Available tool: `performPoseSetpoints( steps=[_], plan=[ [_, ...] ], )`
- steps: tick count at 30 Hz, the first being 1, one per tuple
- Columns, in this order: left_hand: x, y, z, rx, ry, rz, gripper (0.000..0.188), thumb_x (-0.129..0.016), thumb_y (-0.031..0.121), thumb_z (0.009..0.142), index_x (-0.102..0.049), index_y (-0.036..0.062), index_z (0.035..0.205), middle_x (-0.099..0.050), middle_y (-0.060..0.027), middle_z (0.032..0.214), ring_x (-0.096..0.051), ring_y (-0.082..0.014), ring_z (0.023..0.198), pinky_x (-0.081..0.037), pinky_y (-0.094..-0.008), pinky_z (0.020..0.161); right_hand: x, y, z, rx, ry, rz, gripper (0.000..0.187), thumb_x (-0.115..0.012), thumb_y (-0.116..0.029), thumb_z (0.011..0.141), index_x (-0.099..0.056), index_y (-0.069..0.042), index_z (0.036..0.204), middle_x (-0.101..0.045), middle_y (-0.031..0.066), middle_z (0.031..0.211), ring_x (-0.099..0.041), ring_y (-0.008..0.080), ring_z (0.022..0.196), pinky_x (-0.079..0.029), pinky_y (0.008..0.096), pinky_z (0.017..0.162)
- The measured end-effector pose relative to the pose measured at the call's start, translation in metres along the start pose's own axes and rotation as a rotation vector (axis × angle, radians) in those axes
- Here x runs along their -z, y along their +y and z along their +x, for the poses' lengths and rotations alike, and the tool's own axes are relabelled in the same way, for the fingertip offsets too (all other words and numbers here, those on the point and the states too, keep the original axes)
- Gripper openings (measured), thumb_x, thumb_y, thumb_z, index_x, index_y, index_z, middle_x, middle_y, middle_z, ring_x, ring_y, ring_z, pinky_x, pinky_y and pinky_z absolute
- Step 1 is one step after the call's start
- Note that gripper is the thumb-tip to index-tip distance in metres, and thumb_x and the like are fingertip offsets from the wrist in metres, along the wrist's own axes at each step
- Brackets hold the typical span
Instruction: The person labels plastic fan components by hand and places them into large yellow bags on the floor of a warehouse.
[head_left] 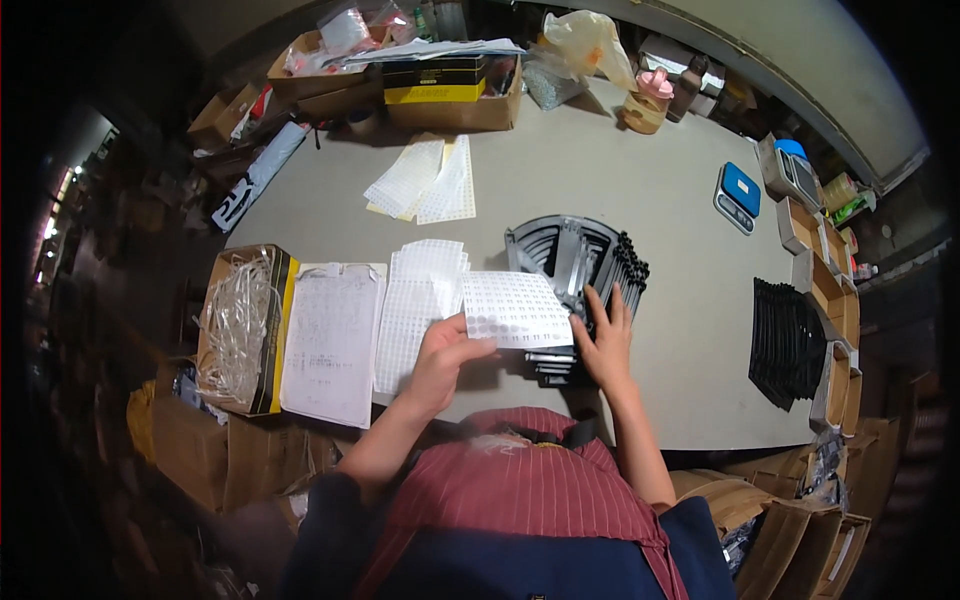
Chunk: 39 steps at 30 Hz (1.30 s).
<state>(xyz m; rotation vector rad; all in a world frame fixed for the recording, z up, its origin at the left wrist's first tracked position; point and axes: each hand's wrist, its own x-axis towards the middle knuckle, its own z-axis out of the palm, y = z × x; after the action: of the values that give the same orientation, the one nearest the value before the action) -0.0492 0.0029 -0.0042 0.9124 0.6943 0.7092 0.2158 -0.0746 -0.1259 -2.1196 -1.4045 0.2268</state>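
Observation:
A white sheet of small round stickers (515,300) is pinched at its lower left corner between the thumb and fingers of my left hand (445,360). Some spots along its lower left look grey, like bare backing. It lies partly over a stack of curved black plastic parts (570,245) with slots and ribs, hiding the stack's middle. On the right side of that stack rests my right hand (607,340), fingers spread and thumb close to the sheet's right edge. Whether a sticker is on a fingertip is too small to tell.
More sticker sheets (415,320) lie left of my hands, others (430,180) farther back. Beside them are a written notepad (330,345) and a box of clear strips (240,325). At right are a blue scale (738,195), black parts (785,340) and cardboard trays (828,290).

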Motion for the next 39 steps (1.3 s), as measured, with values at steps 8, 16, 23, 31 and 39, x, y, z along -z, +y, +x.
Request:
performPoseSetpoints(
  steps=[8, 16, 23, 31, 39],
  plan=[
    [-0.015, 0.009, -0.02, 0.021, -0.051, 0.141, 0.034, -0.062, 0.0, 0.094, -0.064, -0.0085, 0.127, -0.072, -0.014, 0.12, -0.068, -0.0172, 0.108, -0.052, -0.031, 0.098, 0.08, -0.035, -0.016, 0.237, 0.023, 0.357, 0.058, -0.075, -0.031, 0.088, -0.06, -0.002, 0.136, -0.05, 0.0226, 0.152, -0.038, 0.044, 0.146, -0.03, 0.0534, 0.119],
    [-0.022, 0.02, -0.037, 0.023, -0.171, 0.125, 0.035, -0.062, 0.0, 0.094, -0.062, -0.0084, 0.128, -0.072, -0.0143, 0.119, -0.069, -0.0184, 0.11, -0.053, -0.0318, 0.098, 0.129, -0.098, 0.011, 0.736, -0.322, 0.682, 0.061, -0.079, -0.024, 0.084, -0.06, 0.001, 0.137, -0.059, 0.0198, 0.142, -0.055, 0.0381, 0.133, -0.042, 0.0481, 0.112],
    [-0.025, 0.019, -0.049, -0.009, -0.088, 0.029, 0.04, -0.065, 0.002, 0.087, -0.063, -0.0094, 0.125, -0.073, -0.0169, 0.115, -0.07, -0.0205, 0.105, -0.053, -0.0319, 0.097, 0.112, -0.111, -0.001, 0.767, -0.281, 0.77, 0.046, -0.078, -0.017, 0.085, -0.067, 0.004, 0.125, -0.072, 0.0174, 0.116, -0.069, 0.0318, 0.103, -0.052, 0.0397, 0.092],
    [-0.029, 0.016, -0.048, -0.002, -0.191, 0.059, 0.034, -0.067, 0.012, 0.097, -0.065, -0.0064, 0.126, -0.072, -0.0141, 0.119, -0.069, -0.0185, 0.106, -0.054, -0.0319, 0.093, 0.103, -0.113, -0.01, 0.637, -0.174, 0.748, 0.029, -0.074, -0.008, 0.09, -0.072, 0.003, 0.117, -0.071, 0.0132, 0.086, -0.067, 0.0244, 0.071, -0.052, 0.0345, 0.07],
    [-0.036, 0.003, -0.039, -0.075, -0.04, 0.161, 0.027, -0.067, 0.014, 0.1, -0.07, -0.0066, 0.117, -0.076, -0.0127, 0.107, -0.071, -0.0154, 0.095, -0.056, -0.0289, 0.084, 0.099, -0.11, -0.012, 0.566, -0.224, 0.733, 0.031, -0.073, -0.005, 0.09, -0.069, 0.003, 0.119, -0.073, 0.0152, 0.098, -0.07, 0.0266, 0.083, -0.054, 0.0354, 0.076]
  ],
)
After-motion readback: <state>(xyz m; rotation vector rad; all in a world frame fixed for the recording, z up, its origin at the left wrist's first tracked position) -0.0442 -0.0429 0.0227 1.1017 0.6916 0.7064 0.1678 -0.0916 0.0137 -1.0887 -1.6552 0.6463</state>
